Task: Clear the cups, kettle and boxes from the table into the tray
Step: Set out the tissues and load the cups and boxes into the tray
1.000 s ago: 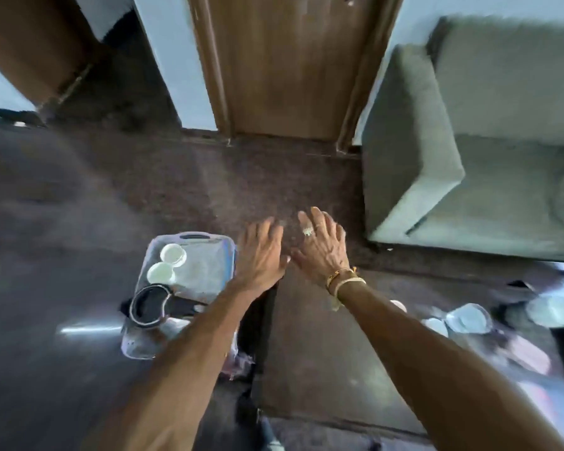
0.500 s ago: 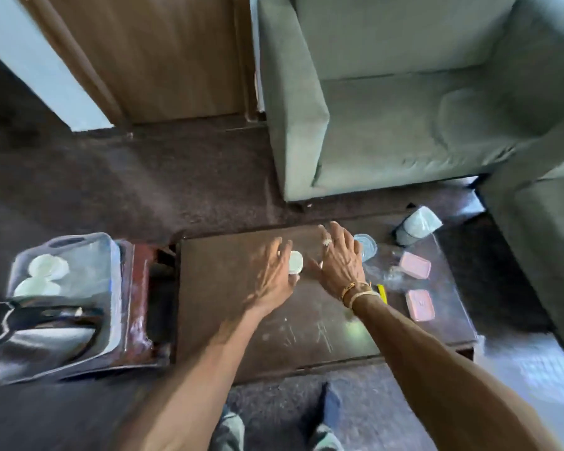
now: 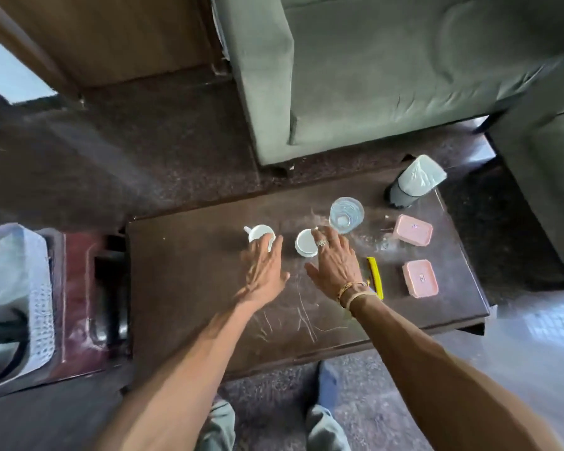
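Note:
Two white cups stand side by side in the middle of the dark wooden table (image 3: 183, 288). My left hand (image 3: 263, 267) reaches over the near rim of the left cup (image 3: 258, 232), fingers apart and touching it. The fingertips of my right hand (image 3: 336, 262) rest on the right cup (image 3: 304, 242), fingers spread. Two pink boxes lie on the table's right side, one farther (image 3: 413, 230) and one nearer (image 3: 420, 278). The clear plastic tray (image 3: 30, 288) sits on a low red stand at the far left edge, blurred, with something dark inside.
A clear glass (image 3: 345, 214) stands just beyond my right hand. A dark container with a plastic bag over it (image 3: 414, 180) stands at the table's far right corner. A yellow strip (image 3: 375, 281) lies by my right wrist. Grey sofas (image 3: 388, 76) border the far and right sides.
The view has swung right from the tray to the table. Both empty hands have travelled from above the tray's edge to the two white cups and now touch them.

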A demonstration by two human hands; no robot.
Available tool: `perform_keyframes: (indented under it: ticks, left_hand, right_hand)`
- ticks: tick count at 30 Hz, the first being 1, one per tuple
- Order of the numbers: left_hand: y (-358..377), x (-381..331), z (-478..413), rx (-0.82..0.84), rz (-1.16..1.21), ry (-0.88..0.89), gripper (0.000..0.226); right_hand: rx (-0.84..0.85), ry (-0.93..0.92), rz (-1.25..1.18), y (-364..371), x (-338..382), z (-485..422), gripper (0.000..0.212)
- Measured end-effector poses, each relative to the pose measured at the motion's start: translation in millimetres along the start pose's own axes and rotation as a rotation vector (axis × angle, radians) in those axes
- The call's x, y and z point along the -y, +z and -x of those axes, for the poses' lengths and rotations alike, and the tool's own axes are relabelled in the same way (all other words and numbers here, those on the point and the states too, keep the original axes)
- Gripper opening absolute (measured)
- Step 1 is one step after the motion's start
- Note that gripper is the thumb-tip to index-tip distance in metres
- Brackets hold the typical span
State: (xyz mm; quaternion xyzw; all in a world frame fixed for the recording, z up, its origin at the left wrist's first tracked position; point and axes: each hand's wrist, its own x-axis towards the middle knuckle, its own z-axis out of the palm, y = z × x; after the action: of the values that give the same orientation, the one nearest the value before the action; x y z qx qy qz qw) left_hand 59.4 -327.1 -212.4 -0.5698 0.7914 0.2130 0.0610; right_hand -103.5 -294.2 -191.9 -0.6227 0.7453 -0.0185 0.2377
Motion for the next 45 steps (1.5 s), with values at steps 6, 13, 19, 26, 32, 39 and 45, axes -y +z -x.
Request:
perform_keyframes:
  ticks: [6, 13, 19, 26, 32, 39, 45]
  left_hand:
    - [28.3, 23.9, -30.7, -0.029, -0.071, -0.009, 0.086]
    - [54.2, 46.6, -67.5, 0.084, -0.041, -0.082, 0.104]
    - [47.7, 51.3, -82.9, 0.057, -0.115, -0.079, 0.075]
    - [15.0, 61.4, -65.9, 0.092, 0.091, -0.101, 0.038]
    - [-61.5, 118.2, -25.1, 0.042, 0.163, -0.158, 0.060]
    - [-191.4, 240.5, 30.6, -0.111, 0.137, -0.260, 0.066]
    - [-279.9, 366.7, 83.5, -0.288, 0.116, -0.353, 0.061]
  right_hand:
    - [0.090, -0.004, 0.059, 49.3, -2.0, -44.9, 0.077]
    - [0.074, 0.092, 0.130, 81.8, -1.6, -79.3, 0.071]
    - [0.092, 0.109, 0.116, 95.7, -7.4, -84.6, 0.067]
    - [0.099, 0.041, 0.146, 83.7, 24.7, -76.9, 0.057]
    - [0.128, -0.131, 0.130, 44.8, 110.2, -77.6, 0.066]
    - [0.123, -0.296, 0.072, -16.7, 277.8, -102.2, 0.057]
    - [0.088, -0.483, 0.040, -35.1, 443.1, -106.5, 0.067]
